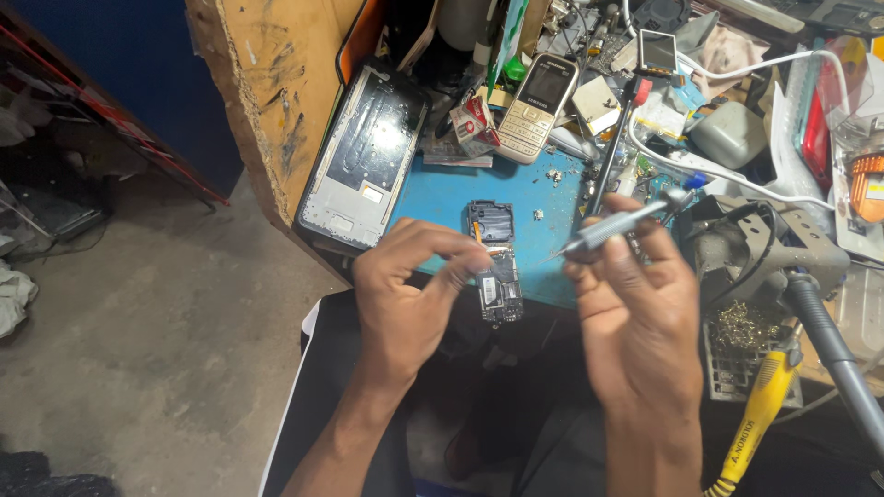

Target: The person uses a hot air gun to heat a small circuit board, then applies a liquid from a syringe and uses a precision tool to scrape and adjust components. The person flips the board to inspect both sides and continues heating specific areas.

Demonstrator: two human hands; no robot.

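Hands first, since they sit nearest to us: our left hand [410, 285] pinches the small phone circuit board [497, 276] at its upper edge, thumb and fingertips closed on it, and steadies it over the near rim of the blue work mat [442, 198]. Our right hand [635, 304] has its fingers wrapped tight around a slim grey soldering pen [617, 225], whose tip points left toward the board but stands just short of it, not touching. We judge the job to be partway along: the board already lies stripped of its casing, while the tip has not yet met the metal, so the joint work itself looks still to be done. Beyond the board, small loose bits lie scattered on the mat. To the left a large bare phone frame [364, 156] leans against the wooden panel [276, 83]. Farther back a gold keypad phone [537, 106] rests among clutter, with a white cable [737, 175] winding across on the right.
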